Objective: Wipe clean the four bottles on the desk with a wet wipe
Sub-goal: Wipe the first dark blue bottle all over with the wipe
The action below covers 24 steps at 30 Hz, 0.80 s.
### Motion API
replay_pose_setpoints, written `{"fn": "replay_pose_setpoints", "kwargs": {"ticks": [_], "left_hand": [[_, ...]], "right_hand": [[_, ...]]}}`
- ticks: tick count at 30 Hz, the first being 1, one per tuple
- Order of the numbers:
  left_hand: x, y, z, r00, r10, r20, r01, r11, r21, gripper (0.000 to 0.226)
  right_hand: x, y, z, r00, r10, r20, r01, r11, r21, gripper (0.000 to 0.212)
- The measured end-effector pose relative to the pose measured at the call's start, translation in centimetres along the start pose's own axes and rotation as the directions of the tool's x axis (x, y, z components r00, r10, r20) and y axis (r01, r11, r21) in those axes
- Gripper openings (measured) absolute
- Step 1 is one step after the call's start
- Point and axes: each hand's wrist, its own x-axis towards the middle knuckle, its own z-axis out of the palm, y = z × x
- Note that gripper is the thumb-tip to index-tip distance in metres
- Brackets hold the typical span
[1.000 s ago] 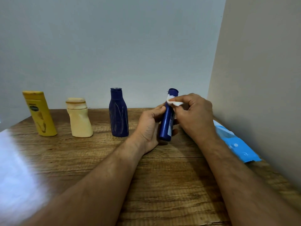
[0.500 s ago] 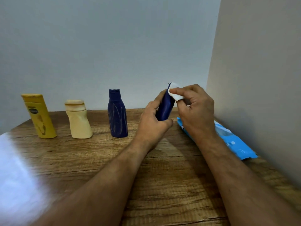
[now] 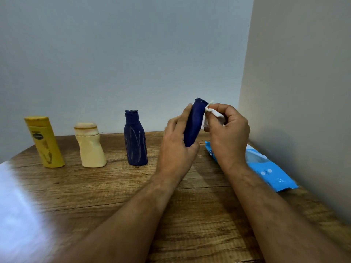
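Note:
My left hand (image 3: 175, 147) grips a slim dark blue bottle (image 3: 194, 123) and holds it lifted above the wooden desk (image 3: 190, 205), tilted a little to the right. My right hand (image 3: 228, 133) pinches a white wet wipe (image 3: 212, 112) against the bottle's upper right side, near the cap. Three bottles stand in a row at the back: a yellow bottle (image 3: 44, 142) on the left, a cream bottle (image 3: 90, 145) beside it, and a wider dark blue bottle (image 3: 135, 138) with pale streaks.
A blue pack of wet wipes (image 3: 266, 168) lies on the desk along the right wall (image 3: 303, 92). A bright glare patch (image 3: 17, 205) covers the desk's left front. A pale wall stands right behind the bottles.
The slim blue bottle has been lifted off the desk and turned in my left hand. My right hand with the wipe has stayed at the bottle's top and shifted to its right side.

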Motion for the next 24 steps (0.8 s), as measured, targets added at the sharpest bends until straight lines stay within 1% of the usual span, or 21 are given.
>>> {"fn": "replay_pose_setpoints", "kwargs": {"ticks": [2, 5, 8, 10, 14, 19, 21, 24], "left_hand": [[0.1, -0.1, -0.1, 0.993, 0.075, -0.091, -0.059, 0.983, 0.173, 0.100], [0.1, 0.2, -0.2, 0.960, 0.186, -0.210, -0.103, 0.930, 0.353, 0.099], [0.2, 0.6, -0.1, 0.915, 0.294, -0.277, -0.145, 0.879, 0.454, 0.093], [0.2, 1.0, 0.1, 0.901, 0.312, -0.302, -0.139, 0.866, 0.481, 0.090], [0.3, 0.9, 0.2, 0.903, 0.306, -0.301, -0.123, 0.855, 0.504, 0.092], [0.5, 0.6, 0.1, 0.905, 0.320, -0.279, -0.135, 0.840, 0.526, 0.094], [0.4, 0.6, 0.2, 0.920, 0.284, -0.269, -0.137, 0.878, 0.459, 0.094], [0.3, 0.6, 0.2, 0.965, 0.178, -0.192, -0.132, 0.964, 0.229, 0.094]], "right_hand": [[-0.2, -0.1, 0.1, 0.998, -0.057, 0.000, 0.057, 0.997, -0.043, 0.015], [-0.4, -0.5, 0.1, 0.991, -0.129, -0.015, 0.128, 0.988, -0.084, 0.017], [-0.4, -0.8, 0.0, 0.980, -0.194, -0.040, 0.190, 0.977, -0.096, 0.018], [-0.4, -1.1, -0.2, 0.964, -0.259, -0.059, 0.251, 0.960, -0.121, 0.018], [-0.7, -1.4, -0.3, 0.906, -0.417, -0.070, 0.396, 0.894, -0.210, 0.014], [-0.4, -1.2, -0.5, 0.877, -0.478, -0.048, 0.455, 0.857, -0.241, 0.016], [-0.4, -1.2, -0.4, 0.896, -0.439, -0.072, 0.415, 0.883, -0.218, 0.017], [-0.2, -0.7, -0.1, 0.961, -0.260, -0.092, 0.250, 0.962, -0.113, 0.018]]}}
